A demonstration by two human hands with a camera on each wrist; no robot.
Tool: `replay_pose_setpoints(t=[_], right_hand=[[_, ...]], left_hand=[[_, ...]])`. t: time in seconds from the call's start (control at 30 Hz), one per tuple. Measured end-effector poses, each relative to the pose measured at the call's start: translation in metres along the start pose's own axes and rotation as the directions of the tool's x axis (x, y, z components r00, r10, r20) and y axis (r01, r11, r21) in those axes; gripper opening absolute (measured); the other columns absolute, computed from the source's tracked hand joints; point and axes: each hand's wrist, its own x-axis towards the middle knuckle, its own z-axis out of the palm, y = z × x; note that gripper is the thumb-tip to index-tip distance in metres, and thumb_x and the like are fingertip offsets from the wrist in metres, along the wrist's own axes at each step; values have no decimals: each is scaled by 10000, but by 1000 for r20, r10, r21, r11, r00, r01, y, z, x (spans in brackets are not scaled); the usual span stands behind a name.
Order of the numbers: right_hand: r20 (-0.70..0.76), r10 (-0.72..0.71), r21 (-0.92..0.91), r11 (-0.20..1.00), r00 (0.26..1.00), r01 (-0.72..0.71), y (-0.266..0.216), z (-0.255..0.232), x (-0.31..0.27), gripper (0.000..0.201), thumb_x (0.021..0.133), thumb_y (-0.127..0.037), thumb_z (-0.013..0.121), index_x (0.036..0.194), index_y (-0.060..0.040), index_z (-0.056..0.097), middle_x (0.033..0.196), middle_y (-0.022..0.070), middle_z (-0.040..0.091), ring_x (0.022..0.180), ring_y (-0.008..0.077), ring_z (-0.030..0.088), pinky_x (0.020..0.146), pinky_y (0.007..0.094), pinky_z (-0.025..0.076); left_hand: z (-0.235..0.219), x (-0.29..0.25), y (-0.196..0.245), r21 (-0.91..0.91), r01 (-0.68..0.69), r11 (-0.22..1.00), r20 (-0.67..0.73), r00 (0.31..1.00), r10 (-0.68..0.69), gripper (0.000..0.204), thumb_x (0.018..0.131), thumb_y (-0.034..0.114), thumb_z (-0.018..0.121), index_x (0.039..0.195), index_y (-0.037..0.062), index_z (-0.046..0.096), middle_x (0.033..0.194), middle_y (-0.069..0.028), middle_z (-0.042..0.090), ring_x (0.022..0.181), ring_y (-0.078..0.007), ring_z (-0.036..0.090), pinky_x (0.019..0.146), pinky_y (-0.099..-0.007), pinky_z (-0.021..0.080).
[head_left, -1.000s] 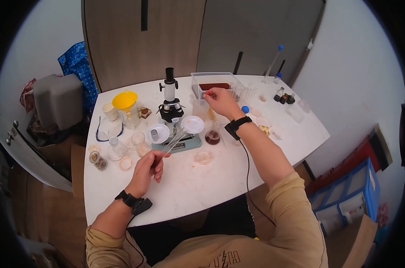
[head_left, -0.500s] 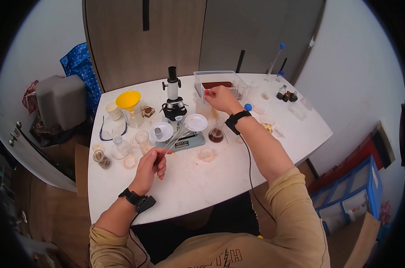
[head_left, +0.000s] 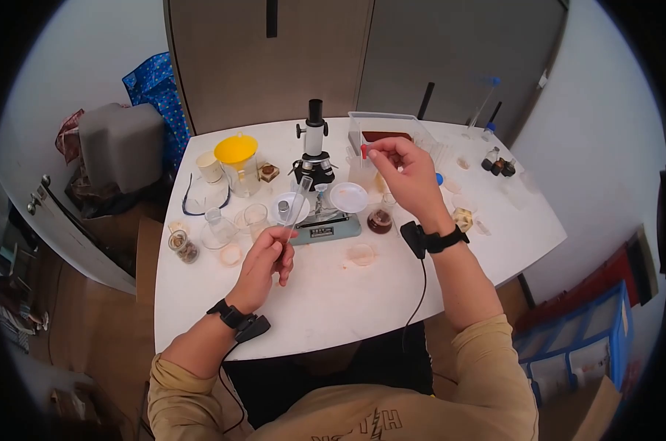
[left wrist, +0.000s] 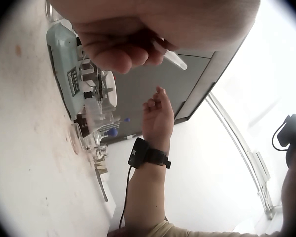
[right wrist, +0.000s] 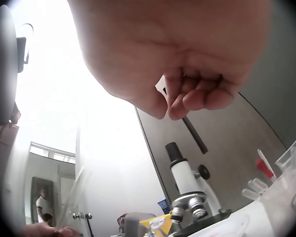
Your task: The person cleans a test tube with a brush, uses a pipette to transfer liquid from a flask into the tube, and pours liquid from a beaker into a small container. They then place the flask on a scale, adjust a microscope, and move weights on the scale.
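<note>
My left hand [head_left: 267, 264] grips clear glass tubing [head_left: 298, 206], which slants up over the left pan [head_left: 297, 214] of the green-based balance [head_left: 322, 232]; its exact number of tubes cannot be told. In the left wrist view, one clear tube end [left wrist: 176, 60] sticks out of the hand [left wrist: 123, 29]. My right hand [head_left: 410, 176] is raised above the table with loosely curled fingers and no visible object in them. Just left of its fingertips in the head view is a red bulb [head_left: 364, 151]; the right wrist view shows that bulb [right wrist: 264, 168] standing apart from the hand [right wrist: 177, 54].
A microscope [head_left: 314, 140] stands behind the balance, with a yellow funnel [head_left: 236, 149] on a beaker to its left. Right of the balance is a flask of dark red liquid [head_left: 380, 221]. A clear bin [head_left: 383, 116] sits at the back; glassware [head_left: 214, 224] covers the left side.
The head view has shifted, moving the scene rightward. My right hand, earlier with fingertips at the red bulb, has turned and drawn back from it. The left hand's tubing now points more upright.
</note>
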Motion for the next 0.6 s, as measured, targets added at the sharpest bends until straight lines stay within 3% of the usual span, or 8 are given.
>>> replay_pose_setpoints(t=[0.2, 0.3, 0.47, 0.53, 0.6], right_hand=[[313, -109, 175, 983, 943, 56, -20, 55, -59, 240, 1051, -145, 820, 1263, -35, 806, 1094, 25, 748, 914, 92, 668, 816, 259, 544], [446, -83, 240, 970, 891, -29, -17, 71, -69, 270, 1055, -146, 821, 1302, -41, 791, 1140, 41, 743, 935, 109, 682, 839, 267, 558], [458, -65, 308, 947, 886, -90, 10, 78, -79, 226, 1094, -123, 780, 1299, -31, 758, 1222, 53, 749, 1020, 109, 704, 900, 283, 578], [465, -55, 347, 929, 884, -125, 17, 70, -79, 203, 1113, -108, 758, 1292, -16, 738, 1269, 64, 758, 1082, 109, 720, 945, 294, 592], [429, -72, 310, 948, 901, -71, 21, 61, -78, 170, 1118, -94, 747, 1263, -9, 720, 1283, 76, 756, 1102, 115, 723, 975, 303, 601]], left_hand=[[8, 1, 5, 53, -54, 997, 46, 998, 51, 326, 1225, 227, 501, 1528, 107, 493, 1210, -89, 675, 992, -151, 664, 729, -276, 589], [12, 1, 6, 79, 13, 997, 44, 999, -17, 335, 1219, 182, 508, 1545, 106, 492, 1259, -96, 689, 1032, -157, 678, 747, -284, 606], [11, 0, 2, 126, 59, 990, 107, 992, -73, 379, 1224, 173, 517, 1586, 63, 506, 1437, -104, 691, 1167, -163, 696, 827, -295, 613], [13, 1, 4, 124, 76, 989, 108, 990, -90, 378, 1222, 198, 518, 1577, 67, 526, 1422, -101, 692, 1204, -175, 693, 855, -311, 621], [15, 0, 5, 119, 95, 988, 113, 988, -108, 380, 1220, 222, 518, 1568, 72, 545, 1408, -99, 693, 1242, -188, 690, 884, -327, 629]])
